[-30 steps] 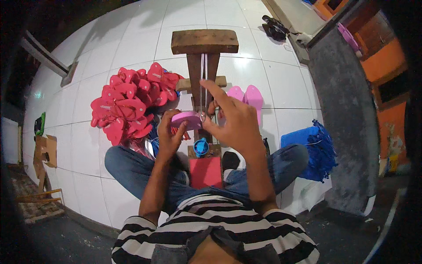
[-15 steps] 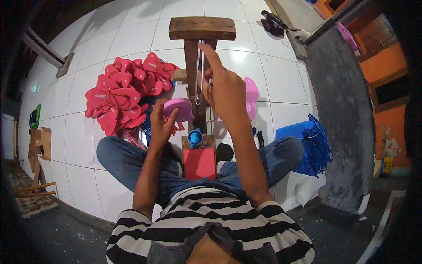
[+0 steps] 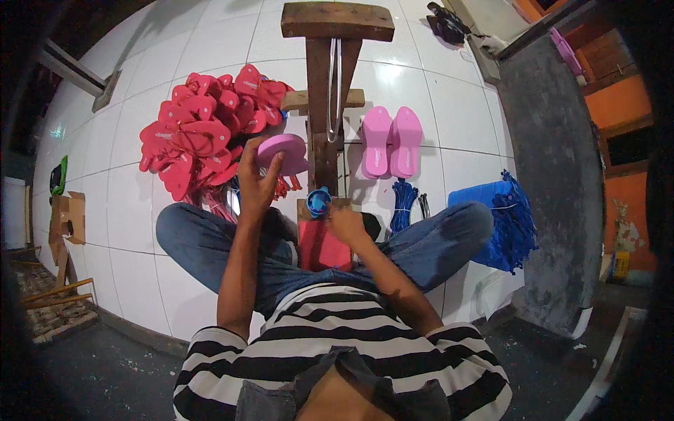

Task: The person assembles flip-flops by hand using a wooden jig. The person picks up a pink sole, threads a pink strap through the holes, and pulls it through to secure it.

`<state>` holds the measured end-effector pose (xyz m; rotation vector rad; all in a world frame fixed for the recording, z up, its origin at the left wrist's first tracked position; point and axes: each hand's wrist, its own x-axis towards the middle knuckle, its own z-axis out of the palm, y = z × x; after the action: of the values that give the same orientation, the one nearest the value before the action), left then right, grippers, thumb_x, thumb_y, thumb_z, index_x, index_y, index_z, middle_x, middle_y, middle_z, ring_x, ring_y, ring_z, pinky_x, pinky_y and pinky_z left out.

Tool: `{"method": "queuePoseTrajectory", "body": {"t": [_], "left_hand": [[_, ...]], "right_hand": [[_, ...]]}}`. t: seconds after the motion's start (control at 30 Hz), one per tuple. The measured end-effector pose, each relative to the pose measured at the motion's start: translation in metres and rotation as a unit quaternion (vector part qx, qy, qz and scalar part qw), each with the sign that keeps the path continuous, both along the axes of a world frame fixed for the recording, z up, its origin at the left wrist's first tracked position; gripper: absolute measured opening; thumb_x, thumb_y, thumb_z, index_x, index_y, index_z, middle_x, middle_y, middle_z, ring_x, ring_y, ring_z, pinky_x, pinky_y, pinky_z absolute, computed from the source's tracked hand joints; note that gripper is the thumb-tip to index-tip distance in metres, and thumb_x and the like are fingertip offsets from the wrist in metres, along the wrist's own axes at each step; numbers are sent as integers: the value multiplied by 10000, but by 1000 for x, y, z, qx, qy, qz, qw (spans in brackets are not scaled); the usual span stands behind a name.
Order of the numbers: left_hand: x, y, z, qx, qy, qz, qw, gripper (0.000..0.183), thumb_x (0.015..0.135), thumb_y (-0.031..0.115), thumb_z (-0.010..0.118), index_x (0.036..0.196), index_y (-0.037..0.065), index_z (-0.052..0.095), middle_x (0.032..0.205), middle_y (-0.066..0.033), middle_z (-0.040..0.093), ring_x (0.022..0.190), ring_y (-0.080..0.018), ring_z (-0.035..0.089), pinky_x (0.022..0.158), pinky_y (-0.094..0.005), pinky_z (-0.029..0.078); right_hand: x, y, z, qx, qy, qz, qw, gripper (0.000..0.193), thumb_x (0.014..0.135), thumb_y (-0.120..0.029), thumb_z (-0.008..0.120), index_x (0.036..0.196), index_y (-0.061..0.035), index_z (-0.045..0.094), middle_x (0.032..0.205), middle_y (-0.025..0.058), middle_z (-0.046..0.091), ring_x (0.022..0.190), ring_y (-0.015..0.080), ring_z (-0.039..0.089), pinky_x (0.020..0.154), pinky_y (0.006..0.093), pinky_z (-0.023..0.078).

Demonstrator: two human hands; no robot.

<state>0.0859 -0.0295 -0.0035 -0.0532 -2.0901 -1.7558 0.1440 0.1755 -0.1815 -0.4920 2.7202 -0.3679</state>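
Head view: blue cup (image 3: 319, 202), contents unclear, beside the right hand (image 3: 347, 223).

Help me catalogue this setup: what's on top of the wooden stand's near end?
On the near end of the wooden stand are a blue round container and a red pad. The right hand covers part of that end; whatever lies beneath it or the pad is hidden.

Cardboard box (image 3: 75, 207) far left near a green-and-black item (image 3: 60, 177), black bundle (image 3: 447, 24) upper right, grey slab (image 3: 544, 189) along right, orange wall (image 3: 619, 104) beyond.
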Motion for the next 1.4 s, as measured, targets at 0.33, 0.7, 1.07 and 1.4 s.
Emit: {"method": "queuePoseTrajectory", "body": {"t": [0.33, 0.7, 1.07, 1.4], "left_hand": [[-2, -2, -7, -42, 33, 10, 999, 293, 803, 62, 674, 1053, -5, 538, 962, -96, 568, 903, -175, 559, 805, -281, 441], [-3, -1, -9, -45, 32, -7, 998, 273, 812, 59, 663, 1049, -3, 543, 956, -95, 567, 893, -174, 560, 798, -280, 441], [-2, 1, -7, -49, 29, -6, 998, 275, 811, 64, 663, 1047, -5, 540, 965, -101, 561, 897, -180, 553, 802, -285, 436], [7, 1, 11, -18, 14, -4, 1000, 240, 823, 41, 645, 1040, -3, 550, 970, -93, 574, 902, -178, 572, 799, -281, 446]], "right_hand": [[13, -12, -20, 30, 46, 8, 998, 381, 854, -258, 507, 1203, -118, 573, 689, 123, 645, 602, 317, 644, 514, 473, 501], [8, -18, -18, 15, 19, -14, 1000, 248, 774, -143, 563, 1013, -116, 622, 739, 149, 649, 690, 320, 653, 588, 467, 511], [-3, -10, -28, -75, 0, -177, 981, 152, 757, -186, 673, 899, -147, 713, 813, 148, 656, 757, 331, 652, 671, 413, 519], [-50, 8, 181, -594, -49, -294, 747, 212, 898, -192, 614, 1016, -22, 660, 811, 24, 641, 705, 75, 584, 575, 209, 453]]}}
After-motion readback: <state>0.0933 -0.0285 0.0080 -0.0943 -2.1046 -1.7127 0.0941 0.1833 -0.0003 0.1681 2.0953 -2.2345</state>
